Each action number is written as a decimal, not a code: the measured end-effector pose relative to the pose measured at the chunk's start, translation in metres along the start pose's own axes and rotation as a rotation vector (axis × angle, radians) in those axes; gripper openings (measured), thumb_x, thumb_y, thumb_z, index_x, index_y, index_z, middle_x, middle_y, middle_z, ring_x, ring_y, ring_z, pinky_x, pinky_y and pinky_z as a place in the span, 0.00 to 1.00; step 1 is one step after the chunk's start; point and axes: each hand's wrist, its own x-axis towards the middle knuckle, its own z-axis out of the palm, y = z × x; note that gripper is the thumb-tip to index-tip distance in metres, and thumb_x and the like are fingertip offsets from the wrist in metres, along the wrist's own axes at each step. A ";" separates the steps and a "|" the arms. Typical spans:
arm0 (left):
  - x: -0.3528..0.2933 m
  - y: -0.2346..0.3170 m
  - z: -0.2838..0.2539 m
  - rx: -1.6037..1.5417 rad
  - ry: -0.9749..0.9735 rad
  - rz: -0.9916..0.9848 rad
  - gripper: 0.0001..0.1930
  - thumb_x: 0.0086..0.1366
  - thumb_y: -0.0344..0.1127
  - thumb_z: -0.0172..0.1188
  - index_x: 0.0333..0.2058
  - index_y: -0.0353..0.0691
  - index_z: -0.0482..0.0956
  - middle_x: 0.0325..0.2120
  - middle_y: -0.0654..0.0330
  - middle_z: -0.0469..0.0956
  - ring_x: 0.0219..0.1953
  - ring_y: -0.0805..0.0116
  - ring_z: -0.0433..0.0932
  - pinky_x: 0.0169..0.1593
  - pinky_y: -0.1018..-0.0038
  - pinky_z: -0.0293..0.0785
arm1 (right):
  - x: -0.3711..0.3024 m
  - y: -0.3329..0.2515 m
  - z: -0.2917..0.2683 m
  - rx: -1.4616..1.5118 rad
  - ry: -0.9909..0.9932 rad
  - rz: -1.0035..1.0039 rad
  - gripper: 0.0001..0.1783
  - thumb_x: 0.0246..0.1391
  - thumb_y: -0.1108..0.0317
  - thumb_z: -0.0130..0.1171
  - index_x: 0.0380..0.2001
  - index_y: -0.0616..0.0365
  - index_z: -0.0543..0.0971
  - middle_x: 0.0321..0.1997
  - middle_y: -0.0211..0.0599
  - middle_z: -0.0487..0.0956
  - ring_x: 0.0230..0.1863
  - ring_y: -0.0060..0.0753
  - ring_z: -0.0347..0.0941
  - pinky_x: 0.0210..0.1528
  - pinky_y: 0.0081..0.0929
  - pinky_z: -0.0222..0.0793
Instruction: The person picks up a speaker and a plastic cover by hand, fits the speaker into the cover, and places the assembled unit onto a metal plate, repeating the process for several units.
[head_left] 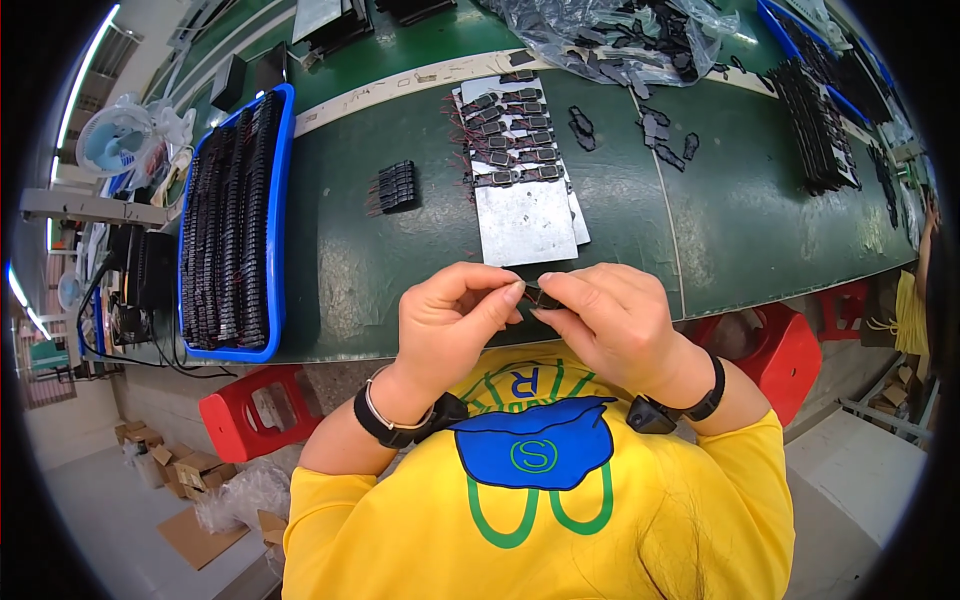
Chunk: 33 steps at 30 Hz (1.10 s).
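Bright, even overhead light; tube lamp point(85, 70) glares upper left; heavy fisheye bending, black corners; centre sharp.

— What are the hands doing?
— The left hand point(452, 322) and right hand point(612, 322) pinch one small black part point(541, 296) between their fingers point(508, 293), above the green tabletop point(740, 220).
— And nearby?
— A metal plate point(524, 222) carrying rows of similar parts, and a blue tray point(277, 220) at the left.

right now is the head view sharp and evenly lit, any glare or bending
Head view: left hand and right hand look sharp; the small black part they pinch is too small to read; glare on the metal plate; the green table edge bends, corners black.
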 end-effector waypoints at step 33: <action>0.011 -0.010 -0.029 -0.490 -0.178 -0.347 0.05 0.61 0.27 0.59 0.34 0.32 0.78 0.24 0.56 0.79 0.20 0.77 0.74 0.24 0.84 0.71 | 0.003 0.057 -0.059 -0.063 -0.050 0.323 0.16 0.38 0.72 0.70 0.33 0.62 0.77 0.31 0.39 0.76 0.26 0.33 0.74 0.30 0.24 0.71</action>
